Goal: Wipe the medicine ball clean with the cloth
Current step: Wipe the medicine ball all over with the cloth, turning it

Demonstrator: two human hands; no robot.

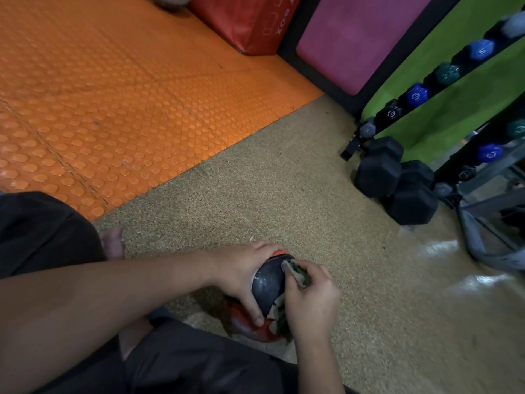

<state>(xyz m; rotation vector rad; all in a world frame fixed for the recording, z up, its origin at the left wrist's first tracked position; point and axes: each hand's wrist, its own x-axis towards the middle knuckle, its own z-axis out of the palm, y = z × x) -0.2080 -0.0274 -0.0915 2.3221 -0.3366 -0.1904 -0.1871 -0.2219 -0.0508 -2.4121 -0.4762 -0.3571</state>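
Ball (267, 285), black and red, low on speckled floor (284, 189) just in front of dark-trousered knees (176, 362); all places below given from ball. Left hand (241, 274) cupped over its left side, fingers spread wide, thumb (250, 308) pressed on red lower part. Right hand (309, 297) against its right side, fingers curled tight on crumpled cloth (295, 275), cloth touching black surface. Up and left, orange studded mat (113, 95). Up and right, well apart, black dumbbells (397, 177) beside rack (443, 78)
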